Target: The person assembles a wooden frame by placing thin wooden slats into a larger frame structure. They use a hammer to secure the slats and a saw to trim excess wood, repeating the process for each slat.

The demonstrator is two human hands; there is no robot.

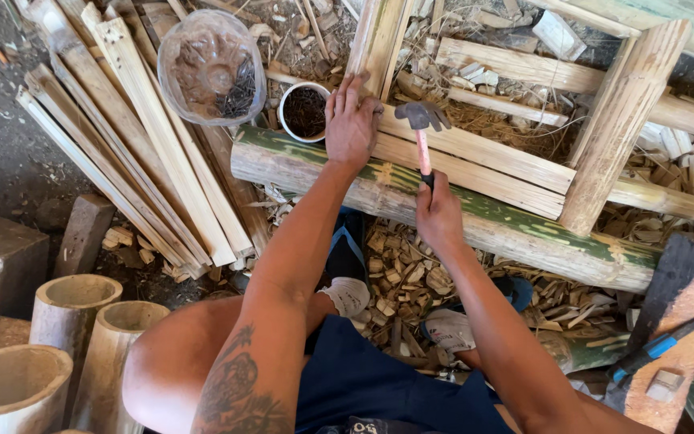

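While wood chips litter the ground beneath, a person crouches over a bamboo frame laid across a thick green-streaked bamboo pole. The right hand is closed in a full fist around the pink handle of a claw hammer, whose head hangs just above the upper slat. The left hand lies flat on that same slat, fingers spread and straight, gripping nothing, its fingertips near the frame's upright piece. Whether a nail stands under the hammer head cannot be told.

The left hand sits just beside the hammer head, so a glancing or off-line blow could likely land on the knuckles. The slats rest on a rounded pole, and a hard strike might roll or shift the frame, or split the thin bamboo along its grain. A white cup of nails and a clear plastic container stand close behind the work, where a jolt could tip them over. Split slats lie stacked to the left.
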